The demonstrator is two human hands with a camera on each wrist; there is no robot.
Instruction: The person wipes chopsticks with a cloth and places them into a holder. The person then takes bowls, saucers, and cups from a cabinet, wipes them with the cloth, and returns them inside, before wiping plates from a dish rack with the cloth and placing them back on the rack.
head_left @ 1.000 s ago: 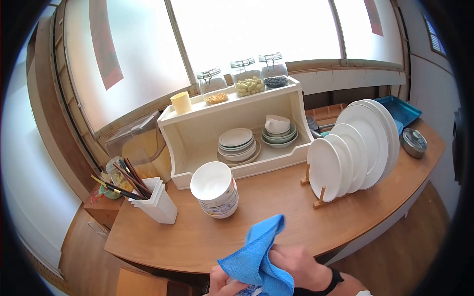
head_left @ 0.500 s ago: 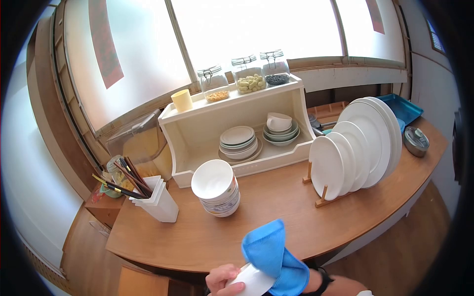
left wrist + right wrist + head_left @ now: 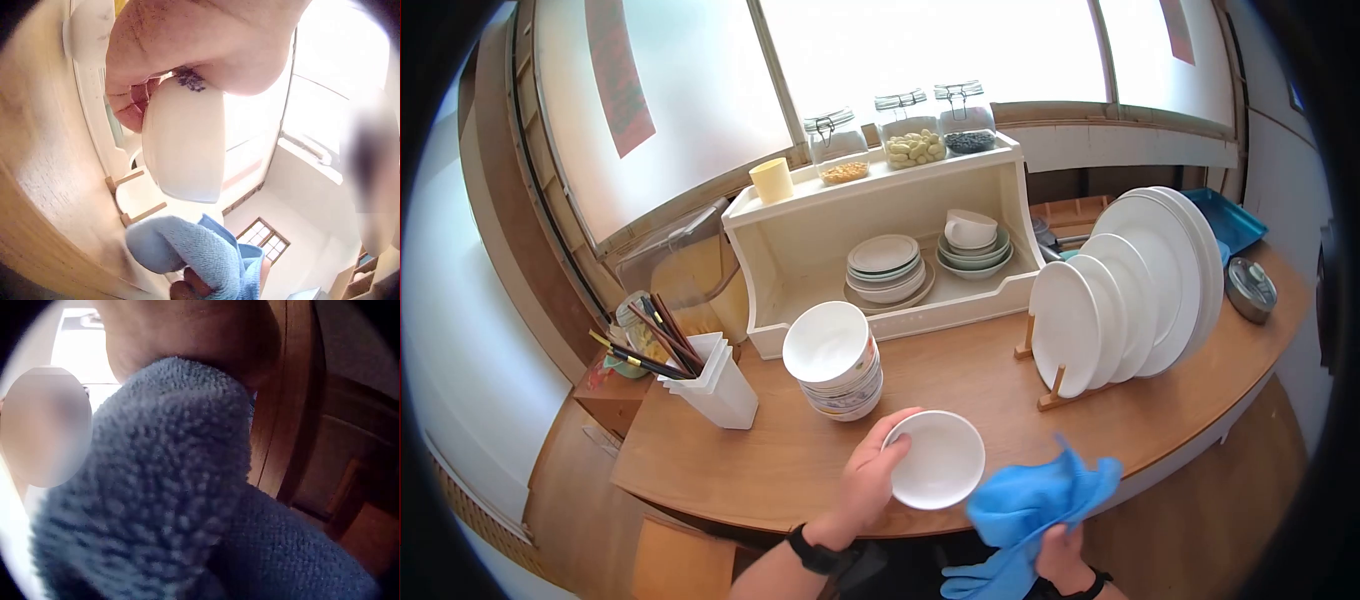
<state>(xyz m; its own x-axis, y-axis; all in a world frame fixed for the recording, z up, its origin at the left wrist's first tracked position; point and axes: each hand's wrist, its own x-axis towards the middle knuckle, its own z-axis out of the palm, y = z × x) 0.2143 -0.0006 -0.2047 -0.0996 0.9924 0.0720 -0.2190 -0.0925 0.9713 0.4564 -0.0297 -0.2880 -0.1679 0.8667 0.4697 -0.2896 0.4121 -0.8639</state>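
Observation:
My left hand (image 3: 863,482) grips a white bowl (image 3: 940,462) by its left rim, thumb over the inside, above the table's front edge. In the left wrist view the bowl (image 3: 184,140) shows its plain outer wall with a small dark blue mark near the fingers. To its right, my right hand (image 3: 1060,558) holds a bunched blue cloth (image 3: 1025,505), which hangs down below the hand. That cloth (image 3: 150,469) fills most of the right wrist view and hides the fingers. Behind the held bowl stands a stack of bowls (image 3: 832,350) on the table.
A wooden rack (image 3: 1050,400) of upright white plates (image 3: 1065,330) stands at the right. At the left is a white holder (image 3: 725,390) with chopsticks. A cream shelf (image 3: 800,270) with dishes, and several jars and a yellow cup on top, stands at the back.
My left hand has moved forward and up with the bowl, which now shows its inside. My right hand has drawn the cloth away from the bowl to the right.

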